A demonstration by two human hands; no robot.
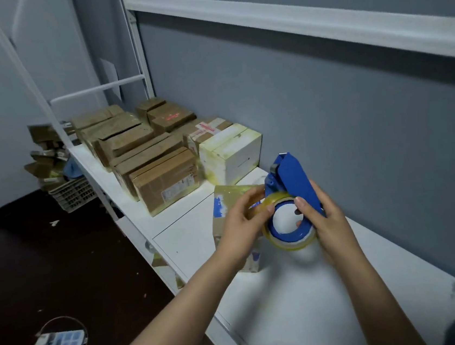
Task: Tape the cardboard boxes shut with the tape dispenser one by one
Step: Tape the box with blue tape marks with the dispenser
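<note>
Small packing and storage room, bare grey walls (329, 132), white metal frame (288, 20) over a white bench (306, 305), cardboard boxes (164, 176) ranked at the far end, plastic crate (74, 194) on dark floor (60, 262), power strip (60, 342) near left.

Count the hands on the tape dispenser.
2. The left hand pinches the tape roll at its left edge; the right hand grips the blue tape dispenser from the right. None hidden.

A white tabletop (291, 292) runs from the lower right toward the middle, against a grey wall (328, 118). A white rail (288, 20) crosses the upper right. On the dark floor (60, 262) at the left stands a plastic basket (73, 194); a power strip (59, 342) lies lower left.
</note>
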